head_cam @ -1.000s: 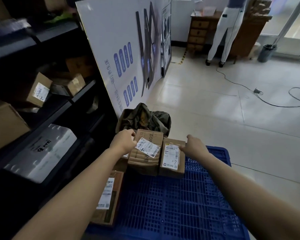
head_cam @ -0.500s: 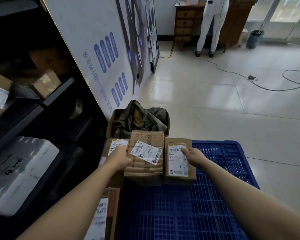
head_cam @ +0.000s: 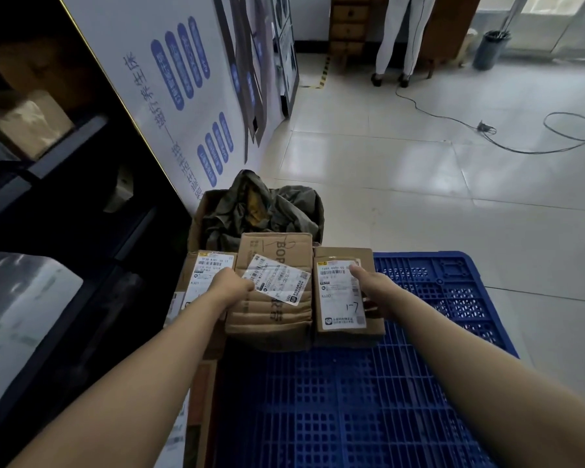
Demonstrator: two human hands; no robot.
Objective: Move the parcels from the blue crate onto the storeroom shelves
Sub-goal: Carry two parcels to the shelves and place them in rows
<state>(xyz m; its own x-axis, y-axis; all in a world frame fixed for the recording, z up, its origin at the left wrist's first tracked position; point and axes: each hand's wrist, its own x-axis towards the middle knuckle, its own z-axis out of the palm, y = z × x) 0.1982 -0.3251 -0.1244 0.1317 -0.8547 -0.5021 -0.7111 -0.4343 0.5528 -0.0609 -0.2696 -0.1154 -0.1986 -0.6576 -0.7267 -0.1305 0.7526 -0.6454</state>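
Three labelled cardboard parcels stand side by side at the far end of the blue crate. My left hand curls round the left edge of the middle parcel, in the gap beside the left parcel. My right hand grips the right side of the right parcel, with the thumb on its white label. The two held parcels are pressed together between my hands. The storeroom shelves are dark, on my left.
An open carton with olive cloth stands just beyond the parcels. Another labelled parcel lies along the crate's left side. A white package and boxes fill the shelves. A person stands far back; a cable crosses the floor.
Both hands have slid from the parcels' far ends back along their sides toward me. The view has tilted down and drawn closer to the parcels.
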